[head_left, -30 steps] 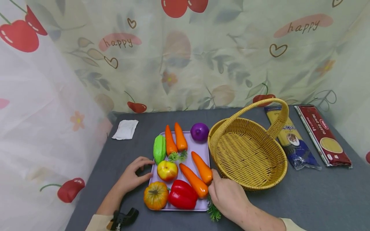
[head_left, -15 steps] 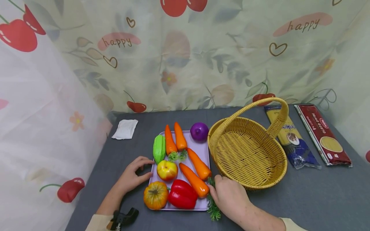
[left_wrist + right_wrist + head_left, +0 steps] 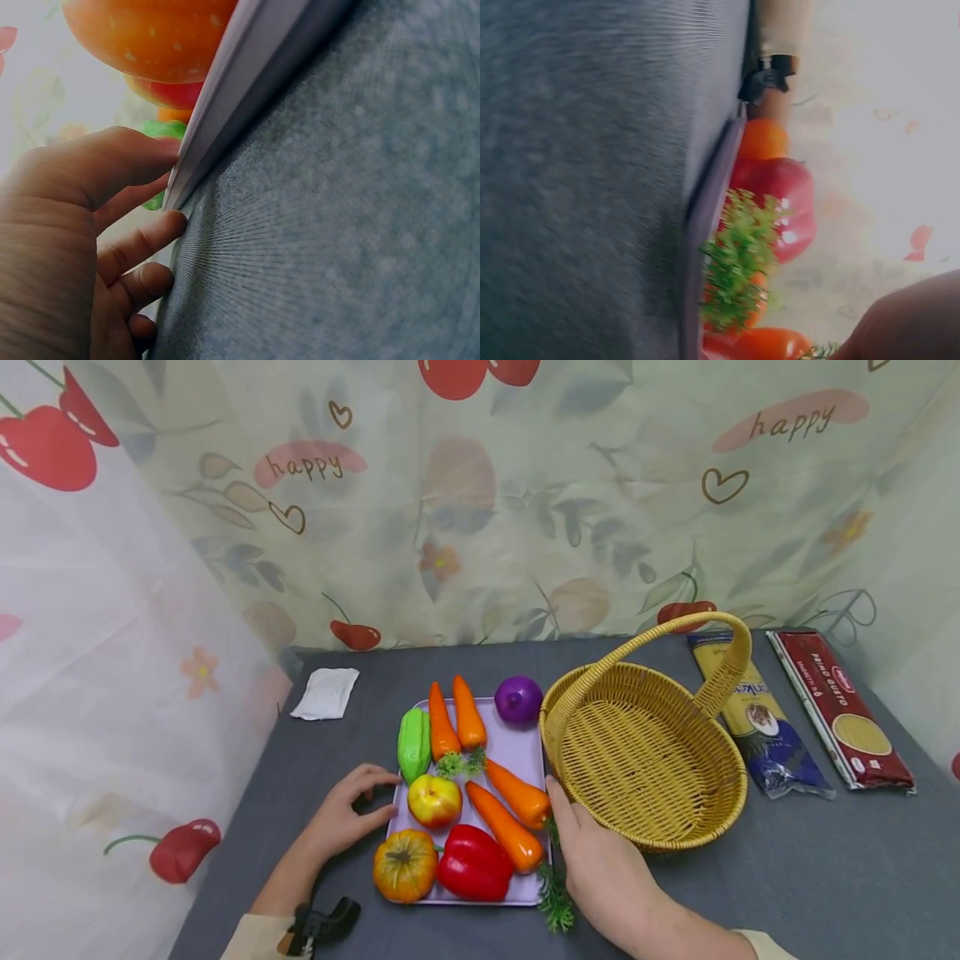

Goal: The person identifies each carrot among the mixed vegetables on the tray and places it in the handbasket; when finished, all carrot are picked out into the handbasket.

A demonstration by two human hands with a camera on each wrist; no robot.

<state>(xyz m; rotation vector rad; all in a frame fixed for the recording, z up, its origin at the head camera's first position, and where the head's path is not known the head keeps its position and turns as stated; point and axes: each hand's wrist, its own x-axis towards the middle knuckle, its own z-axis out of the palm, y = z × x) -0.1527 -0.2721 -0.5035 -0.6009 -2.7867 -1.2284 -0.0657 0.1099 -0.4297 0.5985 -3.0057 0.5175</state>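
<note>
Lilac tray (image 3: 519, 745), laden: produce (image 3: 475, 864) apparently mostly placed, carrots (image 3: 504, 828) perhaps left to straighten. Left hand (image 3: 352, 806): grip loose against the tray. Right hand (image 3: 606, 872): fingers extended, unclasped.

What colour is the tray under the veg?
The tray is pale purple; best seen in the head view.

Passable left of left grip (image 3: 343, 814), over counter (image 3: 296, 768). Crowded between grips by carrots (image 3: 528, 797), red pepper (image 3: 474, 864), yellow-red fruit (image 3: 435, 802) and pumpkin (image 3: 405, 866) on tray (image 3: 516, 742). Tight around right grip (image 3: 603, 872): squeezed between carrots and basket (image 3: 637, 764), blocked farther ahead-right by arched handle (image 3: 727, 677). Roomy right of right grip, over counter. Passable ahead-left of right grip, over bare tray patch short of onion (image 3: 518, 701).
</note>
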